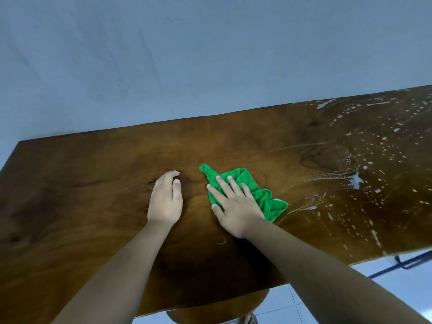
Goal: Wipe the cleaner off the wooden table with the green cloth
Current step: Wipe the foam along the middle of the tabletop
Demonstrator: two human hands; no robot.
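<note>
Cloth (263, 198): green, crumpled | right fingers (225, 187) spread flat on it | left fingers (163, 183) together

Wooden table (93, 195), green cloth (266, 199), white cleaner droplets (355, 181)

We seem to stand in a plain room of a home, though we cannot be sure. A bare, pale blue-grey wall (163, 54) rises right behind a table (81, 195) of dark varnished wood. White floor tiles (280, 300) with thin grout lines show below its near edge, and a blue metal bar (406, 263) crosses above them.
</note>
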